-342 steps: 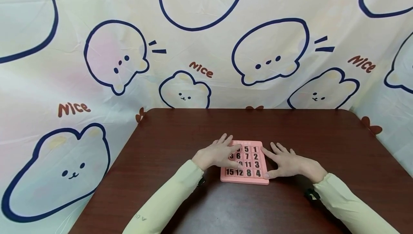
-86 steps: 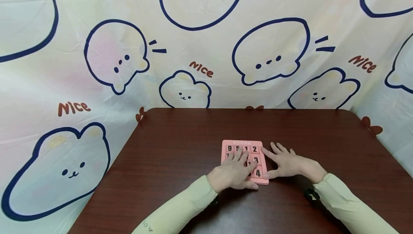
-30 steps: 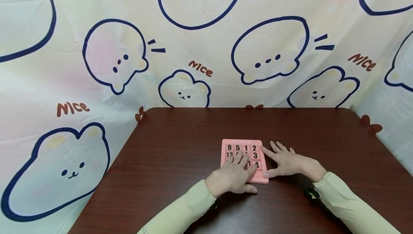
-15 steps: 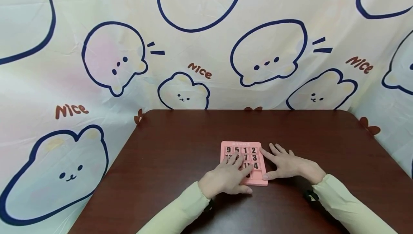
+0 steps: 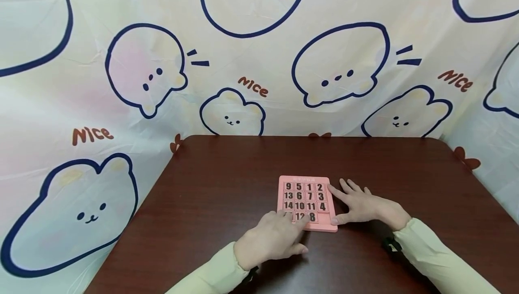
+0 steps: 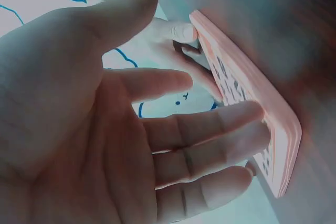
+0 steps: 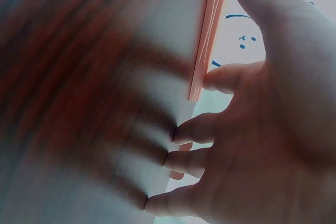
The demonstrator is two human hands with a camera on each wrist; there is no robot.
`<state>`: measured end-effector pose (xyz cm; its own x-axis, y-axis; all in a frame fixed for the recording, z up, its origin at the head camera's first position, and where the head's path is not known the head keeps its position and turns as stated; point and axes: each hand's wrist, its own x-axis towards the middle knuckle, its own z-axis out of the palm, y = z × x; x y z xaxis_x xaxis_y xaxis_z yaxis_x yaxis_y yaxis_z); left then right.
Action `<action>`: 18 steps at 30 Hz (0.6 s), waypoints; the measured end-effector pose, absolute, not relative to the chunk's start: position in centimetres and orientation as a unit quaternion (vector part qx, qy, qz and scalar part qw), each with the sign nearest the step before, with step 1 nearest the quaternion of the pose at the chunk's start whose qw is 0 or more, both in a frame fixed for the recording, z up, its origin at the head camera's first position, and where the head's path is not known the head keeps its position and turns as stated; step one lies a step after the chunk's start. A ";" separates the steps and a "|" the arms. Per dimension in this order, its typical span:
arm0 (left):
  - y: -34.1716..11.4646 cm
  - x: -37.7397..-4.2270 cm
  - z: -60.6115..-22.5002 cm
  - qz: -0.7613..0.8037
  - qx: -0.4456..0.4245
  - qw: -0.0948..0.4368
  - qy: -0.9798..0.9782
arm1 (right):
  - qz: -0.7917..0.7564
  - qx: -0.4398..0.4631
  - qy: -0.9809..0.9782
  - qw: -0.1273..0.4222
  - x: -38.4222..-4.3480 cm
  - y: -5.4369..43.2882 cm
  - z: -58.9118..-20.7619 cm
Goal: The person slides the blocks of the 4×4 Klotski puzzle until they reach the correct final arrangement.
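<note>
A pink sliding number puzzle (image 5: 321,227) lies flat on the table. Black-numbered tiles fill its frame, with a vacant slot at the lower right corner, below the 4 and beside the 8. My left hand (image 5: 270,236) is over the puzzle's near left corner, its index finger reaching to the bottom row by the 12 and 8 and covering the tile at the left end. In the left wrist view its fingers look fairly straight, with fingertips at the tiles; contact is hard to tell. My right hand (image 5: 362,204) stays spread along the right edge, thumb and index finger touching the frame.
The dark brown wooden table (image 5: 227,172) extends on all sides of the puzzle. Behind it hangs a pale cloth (image 5: 275,59) printed with cartoon bears. Dark wrist devices (image 5: 392,244) sit under both cuffs.
The right-hand column's tiles have slid up: 2, 3 and 4 each stand one row higher, and 1 has moved left. My left hand has drawn back toward the near left; my right stays put.
</note>
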<state>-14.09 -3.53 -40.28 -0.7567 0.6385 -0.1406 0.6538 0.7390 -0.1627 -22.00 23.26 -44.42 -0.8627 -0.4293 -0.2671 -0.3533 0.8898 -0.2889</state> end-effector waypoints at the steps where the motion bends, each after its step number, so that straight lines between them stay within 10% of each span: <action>1: -3.5 -14.0 -40.2 -0.101 0.343 0.040 0.933 | -0.116 -0.204 0.958 0.165 -22.0 23.3 -44.4; 18: -1.8 -14.0 -41.1 -0.110 0.293 0.121 0.942 | -0.117 -0.202 0.958 0.169 -22.2 23.3 -44.5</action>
